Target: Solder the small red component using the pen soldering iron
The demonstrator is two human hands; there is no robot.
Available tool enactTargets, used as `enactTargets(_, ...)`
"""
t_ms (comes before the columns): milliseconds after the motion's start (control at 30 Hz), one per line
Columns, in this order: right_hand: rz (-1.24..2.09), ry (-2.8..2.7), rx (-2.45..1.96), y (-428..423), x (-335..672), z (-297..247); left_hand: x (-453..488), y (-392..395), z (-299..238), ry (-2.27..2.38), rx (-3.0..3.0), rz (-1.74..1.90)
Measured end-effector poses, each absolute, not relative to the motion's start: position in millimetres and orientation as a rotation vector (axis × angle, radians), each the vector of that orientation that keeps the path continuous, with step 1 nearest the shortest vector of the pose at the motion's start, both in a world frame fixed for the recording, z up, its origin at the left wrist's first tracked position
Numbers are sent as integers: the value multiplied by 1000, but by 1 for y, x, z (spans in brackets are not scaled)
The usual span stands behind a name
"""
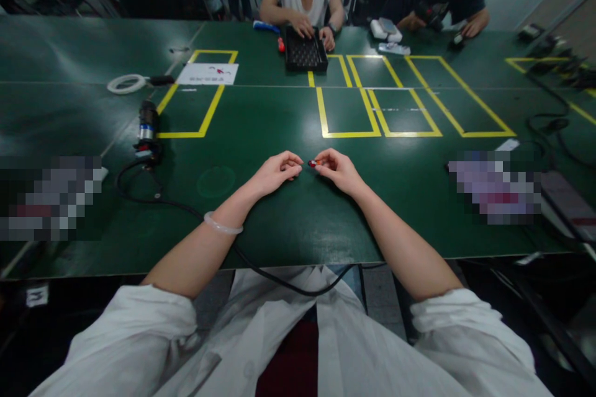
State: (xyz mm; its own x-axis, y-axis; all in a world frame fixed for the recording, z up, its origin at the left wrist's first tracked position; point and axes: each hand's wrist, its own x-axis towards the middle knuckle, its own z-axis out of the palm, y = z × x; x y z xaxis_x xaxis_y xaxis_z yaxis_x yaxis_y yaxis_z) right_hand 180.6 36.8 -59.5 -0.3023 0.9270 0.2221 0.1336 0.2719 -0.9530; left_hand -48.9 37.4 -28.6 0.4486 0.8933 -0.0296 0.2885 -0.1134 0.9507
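In the head view, my right hand (342, 170) pinches a small dark red piece with a bit of orange (312, 163) between thumb and fingertips. The piece points towards my left and is too small to name. My left hand (279, 172) is close by, its fingers curled and the thumb near the index finger. Whether something tiny sits inside that curl I cannot make out. A narrow gap separates the left fingertips from the red piece. Both hands are just above the green table (288, 223), near its front.
A black tool (148, 121) lies at the left, its black cable (186, 206) running under my left forearm. Yellow tape (351, 134) marks the table, with a white sheet (208, 74) and coiled white cable (126, 84) farther left. Across sits a person at a black tray (306, 66).
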Motion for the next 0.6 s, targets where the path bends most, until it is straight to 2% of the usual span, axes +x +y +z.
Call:
enactTargets(167,1148,-1653,-977,36,180,-60,-111,57,-14,1349,1870,768)
enactTargets(333,1152,-1677,-994,33,179,-57,-204,69,3,2064,2124,560)
enactTargets(467,1139,-1698,-1008,32,179,-55,-273,76,5,2693,1900,319)
enactTargets(533,1136,-1698,-1009,32,178,-55,-301,83,-1,2815,1684,129)
enactTargets(600,1137,-1698,-1011,32,178,-54,-324,90,-9,2750,1697,33)
